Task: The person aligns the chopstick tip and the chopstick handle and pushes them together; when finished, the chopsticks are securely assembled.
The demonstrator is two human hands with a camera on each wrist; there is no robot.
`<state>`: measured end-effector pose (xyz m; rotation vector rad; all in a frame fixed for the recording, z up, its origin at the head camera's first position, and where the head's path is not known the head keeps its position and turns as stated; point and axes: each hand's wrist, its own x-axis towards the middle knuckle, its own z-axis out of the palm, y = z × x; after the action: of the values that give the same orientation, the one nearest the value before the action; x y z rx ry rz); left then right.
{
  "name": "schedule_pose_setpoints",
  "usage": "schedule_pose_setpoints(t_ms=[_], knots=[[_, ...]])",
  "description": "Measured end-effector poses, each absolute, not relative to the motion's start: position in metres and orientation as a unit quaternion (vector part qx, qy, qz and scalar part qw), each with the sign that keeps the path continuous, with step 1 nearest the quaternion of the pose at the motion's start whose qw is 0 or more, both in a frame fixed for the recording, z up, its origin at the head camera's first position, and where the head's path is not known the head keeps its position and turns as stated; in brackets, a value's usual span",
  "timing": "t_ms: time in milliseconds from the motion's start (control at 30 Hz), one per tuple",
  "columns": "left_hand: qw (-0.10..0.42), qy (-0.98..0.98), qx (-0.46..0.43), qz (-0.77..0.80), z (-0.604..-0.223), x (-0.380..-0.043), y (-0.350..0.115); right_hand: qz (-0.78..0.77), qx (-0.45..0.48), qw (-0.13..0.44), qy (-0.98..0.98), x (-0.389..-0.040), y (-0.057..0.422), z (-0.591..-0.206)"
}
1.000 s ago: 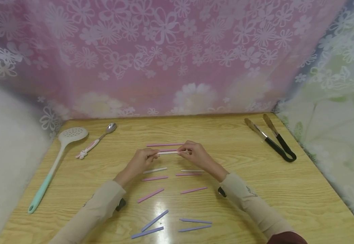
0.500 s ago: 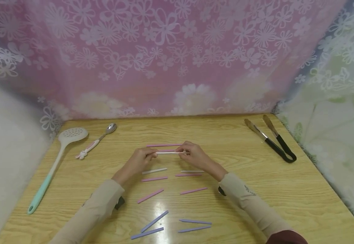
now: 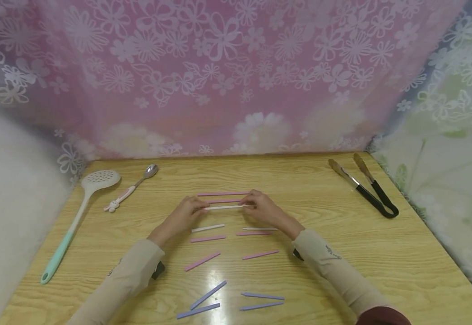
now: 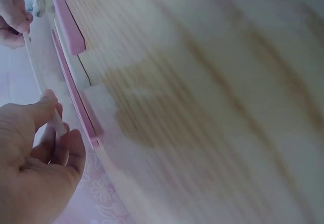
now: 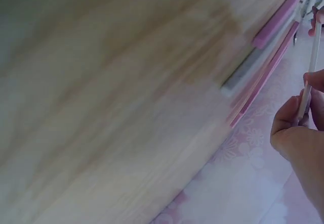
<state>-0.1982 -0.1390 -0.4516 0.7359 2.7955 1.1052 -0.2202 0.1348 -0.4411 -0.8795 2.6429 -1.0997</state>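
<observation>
Two hands: both are pinching one white stick (image 3: 224,207) by its ends, holding it level at the middle of the table (image 3: 382,253).
Skimmer: a white slotted spoon with a teal handle (image 3: 77,216) is lying at 9 o'clock from the hands, well apart from them.
Spoon: a metal spoon with a pink handle (image 3: 132,188) is lying at 10 o'clock from the left hand, just beside the skimmer's head.
Left hand: the left hand (image 3: 185,215) is gripping the stick's left end between thumb and fingertips; the left wrist view is showing the thumb (image 4: 43,107) pressing on the white end (image 4: 56,124).
Stick: it is sitting just at 6 o'clock from two pink sticks (image 3: 221,194) lying on the wood, near them.
Loose sticks: white, pink and purple sticks are lying in rows at 6 o'clock from the hands, the purple ones (image 3: 207,295) nearest the table's front edge.
Right hand: the right hand (image 3: 262,208) is pinching the stick's right end; the right wrist view is showing curled fingers (image 5: 291,118) closing on it.
Tongs: black-handled metal tongs (image 3: 366,187) are resting at 2 o'clock from the right hand, well apart.
</observation>
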Motion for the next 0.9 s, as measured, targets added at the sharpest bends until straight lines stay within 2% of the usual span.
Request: schedule_pose_setpoints(t_ms=[233,600,900], knots=[[0.056,0.902,0.23,0.362,-0.457,-0.204,-0.142,-0.32,-0.285,0.072,0.901,-0.229,0.136,-0.445],[0.053,0.908,0.237,0.343,-0.456,-0.207,-0.135,-0.294,-0.28,0.108,0.907,-0.236,0.135,-0.444],[0.058,0.909,0.237,0.339,-0.458,-0.208,-0.135,-0.287,-0.28,0.108,0.91,-0.237,0.133,-0.442]])
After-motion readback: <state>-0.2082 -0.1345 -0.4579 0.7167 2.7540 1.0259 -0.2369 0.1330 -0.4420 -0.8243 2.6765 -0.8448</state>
